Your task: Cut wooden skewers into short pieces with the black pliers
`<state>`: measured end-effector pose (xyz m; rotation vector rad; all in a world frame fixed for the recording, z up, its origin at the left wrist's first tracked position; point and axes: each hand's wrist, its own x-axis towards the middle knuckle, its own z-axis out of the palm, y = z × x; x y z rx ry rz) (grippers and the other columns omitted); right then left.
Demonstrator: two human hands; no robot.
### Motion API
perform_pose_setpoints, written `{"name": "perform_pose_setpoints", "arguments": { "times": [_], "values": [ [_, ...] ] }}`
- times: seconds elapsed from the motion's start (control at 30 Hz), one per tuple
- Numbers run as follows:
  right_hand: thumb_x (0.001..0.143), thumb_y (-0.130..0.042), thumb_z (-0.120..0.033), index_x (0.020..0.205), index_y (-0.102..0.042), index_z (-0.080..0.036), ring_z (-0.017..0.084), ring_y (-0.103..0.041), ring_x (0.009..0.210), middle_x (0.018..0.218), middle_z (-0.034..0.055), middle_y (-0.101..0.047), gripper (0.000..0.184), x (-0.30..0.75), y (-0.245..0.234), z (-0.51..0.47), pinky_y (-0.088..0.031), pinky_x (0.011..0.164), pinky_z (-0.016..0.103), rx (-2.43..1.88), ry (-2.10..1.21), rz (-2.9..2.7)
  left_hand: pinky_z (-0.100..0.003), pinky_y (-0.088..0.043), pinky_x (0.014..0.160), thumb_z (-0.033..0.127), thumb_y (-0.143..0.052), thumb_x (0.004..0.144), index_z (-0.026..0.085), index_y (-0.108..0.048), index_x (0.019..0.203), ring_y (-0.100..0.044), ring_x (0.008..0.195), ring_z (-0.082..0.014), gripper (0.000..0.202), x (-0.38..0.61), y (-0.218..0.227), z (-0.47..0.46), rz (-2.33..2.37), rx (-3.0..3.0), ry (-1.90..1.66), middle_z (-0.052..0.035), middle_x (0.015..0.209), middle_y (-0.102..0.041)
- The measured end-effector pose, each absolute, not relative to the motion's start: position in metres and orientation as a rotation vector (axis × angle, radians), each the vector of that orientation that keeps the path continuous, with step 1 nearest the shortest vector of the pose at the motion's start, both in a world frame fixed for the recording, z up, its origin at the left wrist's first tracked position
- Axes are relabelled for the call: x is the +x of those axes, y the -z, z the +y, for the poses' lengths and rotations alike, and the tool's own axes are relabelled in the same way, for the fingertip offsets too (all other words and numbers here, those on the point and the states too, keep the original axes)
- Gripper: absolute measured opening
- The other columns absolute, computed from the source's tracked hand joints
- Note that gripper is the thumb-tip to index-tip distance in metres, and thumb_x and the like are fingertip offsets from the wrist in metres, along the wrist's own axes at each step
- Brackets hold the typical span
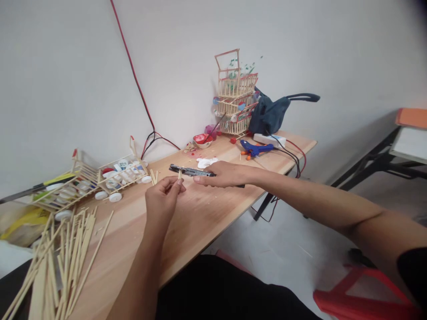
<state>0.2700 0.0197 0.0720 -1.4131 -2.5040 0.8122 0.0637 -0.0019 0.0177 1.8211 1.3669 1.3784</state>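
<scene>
My left hand (166,191) is closed, with thumb and fingers pinching a short wooden stick (180,174) whose top stands upright. My right hand (222,174) is wrapped around a long, narrow, dark metal hand tool (191,171); its exact kind is hard to make out. The front end of this tool meets the stick just above my left fingertips. Several short cut sticks (154,176) stand or lean on the wooden table (213,206) behind my left hand. A white crumpled piece (207,162) lies beyond the tool.
Long wooden sticks (71,258) are piled at the near left. Small stick-built carts (122,175) with white caps stand along the wall. Stacked carts (236,106), a red paint bowl (203,140), a blue glue gun (256,148), a power strip (269,140) and a dark bag (269,113) sit farther back.
</scene>
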Motion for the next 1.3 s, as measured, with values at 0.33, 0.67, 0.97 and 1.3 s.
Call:
{"name": "perform_pose_setpoints", "arguments": {
  "times": [0.33,0.67,0.97,1.3],
  "values": [
    [0.083,-0.034,-0.075,0.083,-0.061,-0.013,0.017,-0.057,0.066,0.079,0.0106,-0.066,0.068,0.270,-0.070,0.019,-0.038,0.059,0.026,-1.468,-0.681,-2.539,-0.025,-0.044,0.067,0.024,-0.054,0.087,0.016,-0.067,0.082,-0.064,0.065,-0.0139,0.015,0.067,-0.009,-0.005,1.629,2.331,-1.484,-0.0007,0.070,-0.069],
    [0.085,-0.035,-0.072,0.083,-0.062,-0.012,0.016,-0.054,0.064,0.079,0.0109,-0.066,0.066,0.267,-0.065,0.011,-0.034,0.058,0.027,-1.396,-0.540,-2.534,-0.028,-0.042,0.066,0.021,-0.048,0.091,0.014,-0.064,0.086,-0.061,0.068,-0.0173,0.018,0.067,-0.004,-0.004,1.676,2.646,-1.549,-0.0050,0.072,-0.067],
    [0.086,-0.033,-0.071,0.078,-0.062,-0.012,0.014,-0.047,0.060,0.071,0.0085,-0.062,0.067,0.270,-0.057,0.007,-0.029,0.056,0.026,-1.380,-0.368,-2.492,-0.030,-0.038,0.064,0.022,-0.043,0.094,0.015,-0.062,0.082,-0.055,0.067,-0.0191,0.023,0.070,-0.003,-0.005,1.760,2.840,-1.482,-0.0059,0.068,-0.062],
    [0.089,-0.030,-0.069,0.082,-0.065,-0.012,0.015,-0.048,0.061,0.072,0.0098,-0.063,0.067,0.267,-0.048,0.007,-0.029,0.057,0.026,-1.442,-0.244,-2.445,-0.030,-0.038,0.065,0.021,-0.046,0.093,0.016,-0.060,0.082,-0.054,0.069,-0.0198,0.019,0.075,-0.001,-0.006,1.844,2.864,-1.465,-0.0062,0.070,-0.062]
  ]
}}
